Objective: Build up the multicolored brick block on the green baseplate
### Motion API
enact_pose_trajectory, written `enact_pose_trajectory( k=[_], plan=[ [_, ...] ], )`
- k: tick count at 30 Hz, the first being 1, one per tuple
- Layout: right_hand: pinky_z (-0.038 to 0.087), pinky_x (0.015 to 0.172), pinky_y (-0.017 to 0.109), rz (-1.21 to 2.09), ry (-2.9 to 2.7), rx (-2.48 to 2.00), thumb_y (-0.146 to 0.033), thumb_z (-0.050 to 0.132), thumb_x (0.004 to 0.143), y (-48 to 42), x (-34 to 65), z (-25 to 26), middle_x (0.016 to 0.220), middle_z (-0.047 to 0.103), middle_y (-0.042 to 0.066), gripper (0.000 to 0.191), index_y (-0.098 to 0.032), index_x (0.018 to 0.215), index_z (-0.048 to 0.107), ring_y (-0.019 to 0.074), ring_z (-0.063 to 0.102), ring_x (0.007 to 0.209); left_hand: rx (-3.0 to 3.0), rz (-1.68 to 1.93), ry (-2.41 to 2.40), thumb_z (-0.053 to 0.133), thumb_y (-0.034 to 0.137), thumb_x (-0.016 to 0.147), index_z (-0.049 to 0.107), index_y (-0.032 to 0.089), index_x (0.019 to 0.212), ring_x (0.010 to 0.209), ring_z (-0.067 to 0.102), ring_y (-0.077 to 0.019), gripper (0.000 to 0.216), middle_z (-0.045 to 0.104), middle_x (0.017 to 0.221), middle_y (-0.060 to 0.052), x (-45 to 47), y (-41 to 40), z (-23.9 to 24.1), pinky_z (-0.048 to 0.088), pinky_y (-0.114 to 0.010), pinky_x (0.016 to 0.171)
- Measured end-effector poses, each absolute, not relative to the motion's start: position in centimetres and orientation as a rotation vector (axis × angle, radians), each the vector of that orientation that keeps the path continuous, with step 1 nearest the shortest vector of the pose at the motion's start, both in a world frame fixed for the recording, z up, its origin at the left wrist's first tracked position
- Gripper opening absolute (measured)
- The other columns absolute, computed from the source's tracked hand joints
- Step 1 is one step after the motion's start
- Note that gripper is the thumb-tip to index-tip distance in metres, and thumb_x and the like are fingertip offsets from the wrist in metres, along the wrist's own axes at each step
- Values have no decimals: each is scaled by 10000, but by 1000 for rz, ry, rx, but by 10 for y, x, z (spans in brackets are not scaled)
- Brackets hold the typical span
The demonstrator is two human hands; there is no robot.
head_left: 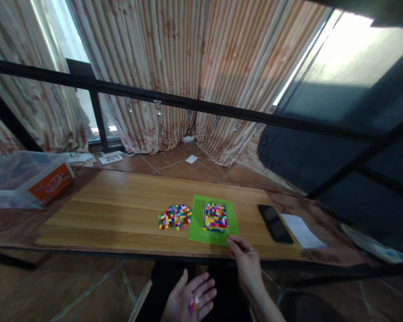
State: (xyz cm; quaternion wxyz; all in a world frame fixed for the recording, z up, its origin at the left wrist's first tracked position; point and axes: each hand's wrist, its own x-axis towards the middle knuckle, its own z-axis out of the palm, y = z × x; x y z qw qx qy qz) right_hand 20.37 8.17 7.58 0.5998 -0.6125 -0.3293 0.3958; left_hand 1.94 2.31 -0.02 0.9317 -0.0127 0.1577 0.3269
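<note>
1. Right hand: thumb and index pressed together at the green baseplate's 5 o'clock corner, can't tell if a brick's in there
2. Left hand: palm up, fingers spread, few tiny bricks sitting in it, 7 o'clock from the baseplate
3. Multicoloured block build is on the baseplate, loose brick pile at its 9 o'clock
4. Phone at 3 o'clock on the wooden surface

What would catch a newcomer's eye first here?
Probably the multicoloured brick block on the green baseplate, with the right hand by its near right corner. Next, the loose brick pile on the wooden tabletop to the left. Below the table edge, the open left hand holds a few small pieces.
</note>
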Motion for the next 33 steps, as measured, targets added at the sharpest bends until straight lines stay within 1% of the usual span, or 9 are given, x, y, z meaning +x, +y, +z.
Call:
enact_pose_trajectory(
  k=[3, 6, 9, 13, 17, 24, 29, 31, 33],
  plan=[
    [467, 644, 274, 1012, -1028, -1505, -405, 717, 663, 40, 187, 69, 763, 687, 31, 241, -195, 781, 718, 167, 600, 705, -42, 721, 385, 346, 602, 878, 582, 105, 1195, 1154, 541, -271, 635, 574, 1265, -160, 21, 20, 13, 329, -384, 1004],
    [477, 703, 278, 1116, -1279, -1524, -378, 630, 770, 7, 173, 64, 829, 670, 44, 192, -210, 815, 711, 180, 613, 786, -57, 738, 379, 336, 581, 890, 558, 101, 1213, 1170, 526, -260, 620, 589, 1235, -157, 21, 18, 27, 314, -377, 1026],
    [480, 715, 268, 1150, -1490, -1554, -331, 563, 832, -14, 163, 61, 860, 648, 43, 178, -224, 857, 703, 169, 612, 787, -71, 738, 401, 314, 581, 896, 539, 78, 1226, 1106, 563, -240, 643, 602, 1204, -164, 21, 17, 35, 337, -346, 1007],
    [479, 811, 269, 1061, -1708, -1534, -252, 494, 875, -21, 155, 61, 965, 645, 48, 224, -253, 991, 685, 173, 611, 914, -94, 729, 405, 311, 564, 906, 518, 51, 1242, 987, 614, -199, 647, 614, 1178, -175, 21, 17, 38, 383, -294, 941],
    [477, 851, 281, 924, -1846, -1546, -208, 483, 875, -17, 151, 63, 985, 655, 47, 253, -264, 1028, 677, 178, 609, 944, -90, 713, 356, 317, 562, 907, 547, 65, 1201, 999, 614, -209, 622, 634, 1144, -164, 21, 17, 37, 378, -303, 952],
    [496, 798, 267, 874, -1843, -1544, -181, 486, 871, -17, 147, 59, 906, 661, 46, 233, -248, 936, 699, 172, 623, 876, -32, 727, 333, 328, 540, 913, 561, 82, 1184, 1028, 598, -210, 581, 625, 1164, -161, 21, 15, 35, 358, -310, 965],
    [502, 744, 249, 936, -1719, -1518, -249, 485, 885, -9, 163, 65, 891, 667, 37, 216, -245, 952, 690, 157, 635, 832, -87, 732, 372, 357, 551, 897, 521, 76, 1243, 1091, 571, -220, 610, 592, 1224, -170, 21, 16, 31, 349, -310, 975],
    [501, 744, 256, 849, -1617, -1556, -302, 505, 877, 6, 179, 73, 903, 675, 42, 208, -237, 948, 689, 162, 639, 835, -92, 709, 384, 343, 576, 886, 493, 66, 1272, 1122, 559, -255, 657, 570, 1252, -190, 21, 17, 27, 337, -356, 997],
    [492, 791, 282, 705, -1504, -1599, -357, 562, 839, 29, 197, 82, 928, 686, 49, 201, -225, 919, 691, 181, 638, 880, -86, 682, 417, 329, 596, 878, 465, 57, 1294, 1130, 557, -283, 694, 559, 1263, -209, 21, 18, 24, 338, -388, 993]
  ],
)
